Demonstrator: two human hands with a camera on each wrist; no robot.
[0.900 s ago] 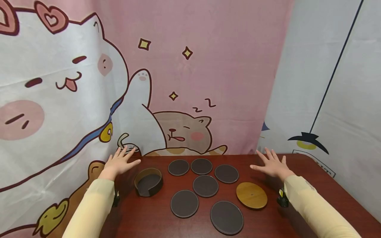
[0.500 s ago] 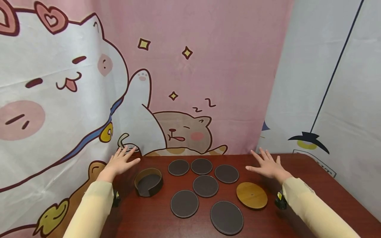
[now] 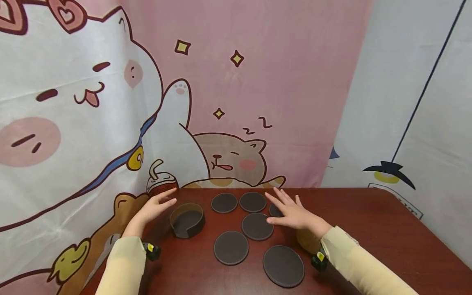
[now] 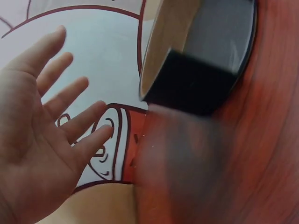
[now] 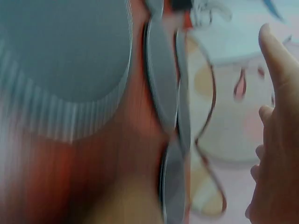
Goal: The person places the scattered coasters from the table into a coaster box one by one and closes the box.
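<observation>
My left hand [image 3: 152, 211] hovers to the left of a dark round coaster holder [image 3: 196, 229] with a notch in its front wall. Its fingers are extended and hold nothing, as the left wrist view also shows. The right hand [image 3: 294, 214] is spread in the air above the round dark coasters, partly covering the far-right coaster [image 3: 274, 210]. Its thumb tip overlaps the edge of the middle coaster [image 3: 256, 226]; contact cannot be told. Under the right wrist lies a round wooden disc [image 3: 305, 241], mostly hidden. In the right wrist view, a large coaster [image 5: 65, 51] is blurred.
Two coasters lie at the back, a left one [image 3: 224, 203] and a right one [image 3: 252, 202]. Nearer are another coaster [image 3: 231, 247] and the front coaster [image 3: 283, 266]. All rest on a red-brown table [image 3: 368, 233], with a cartoon-printed curtain [image 3: 295, 102] behind.
My right hand has moved left from beyond the wooden disc to over the coasters. The left hand has turned and shifted slightly right. The head view has tilted a little.
</observation>
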